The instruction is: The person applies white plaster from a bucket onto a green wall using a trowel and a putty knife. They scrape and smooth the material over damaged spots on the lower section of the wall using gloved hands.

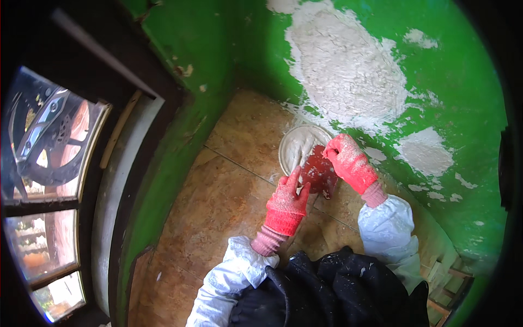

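Observation:
A round tub (283, 158) of white filler paste (298, 143) stands on the tiled floor by the green wall. Over its near right rim is a flat red plastic spreader (318, 173), speckled with white. My right hand (348, 159), in a red glove smeared with white, is closed on the spreader's upper right corner. My left hand (286, 204), gloved alike, is open beside the tub's near side. Its paste-coated index finger reaches to the rim, and the thumb is close to the spreader's left edge. Whether they touch it I cannot tell.
Thick white filler (348, 68) covers a large patch of the green wall (457, 76), with a smaller patch (425, 151) to the right. At the left is a dark-framed window (41, 204) with a wheel behind the glass. A wooden frame (455, 286) stands at lower right.

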Demonstrator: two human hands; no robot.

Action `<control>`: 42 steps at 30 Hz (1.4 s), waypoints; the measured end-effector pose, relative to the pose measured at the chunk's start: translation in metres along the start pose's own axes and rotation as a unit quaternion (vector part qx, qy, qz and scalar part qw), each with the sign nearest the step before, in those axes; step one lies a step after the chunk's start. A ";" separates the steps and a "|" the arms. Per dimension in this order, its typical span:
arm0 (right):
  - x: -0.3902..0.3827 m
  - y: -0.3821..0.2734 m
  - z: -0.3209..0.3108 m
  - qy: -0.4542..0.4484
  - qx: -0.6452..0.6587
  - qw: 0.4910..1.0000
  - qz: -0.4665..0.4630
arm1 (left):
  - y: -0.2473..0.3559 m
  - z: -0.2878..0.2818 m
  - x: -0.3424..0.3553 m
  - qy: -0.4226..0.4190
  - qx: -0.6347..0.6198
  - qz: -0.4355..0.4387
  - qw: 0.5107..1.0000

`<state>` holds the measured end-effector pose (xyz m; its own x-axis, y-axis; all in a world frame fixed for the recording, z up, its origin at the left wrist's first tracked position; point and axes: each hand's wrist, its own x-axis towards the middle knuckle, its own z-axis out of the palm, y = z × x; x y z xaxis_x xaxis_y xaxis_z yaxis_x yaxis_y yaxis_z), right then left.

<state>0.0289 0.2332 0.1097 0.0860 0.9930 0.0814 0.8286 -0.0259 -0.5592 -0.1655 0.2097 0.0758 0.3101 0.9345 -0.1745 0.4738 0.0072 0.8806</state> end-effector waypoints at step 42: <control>0.100 -0.422 0.171 -0.076 -0.064 0.851 -0.515 | -0.048 -0.336 -0.171 0.543 0.288 0.041 0.787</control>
<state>-0.4063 0.3635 0.2126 -0.7874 0.5001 0.3604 0.4755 0.8648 -0.1613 -0.5178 0.1686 0.2117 -0.3805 0.6781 0.6288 0.8815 0.0604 0.4683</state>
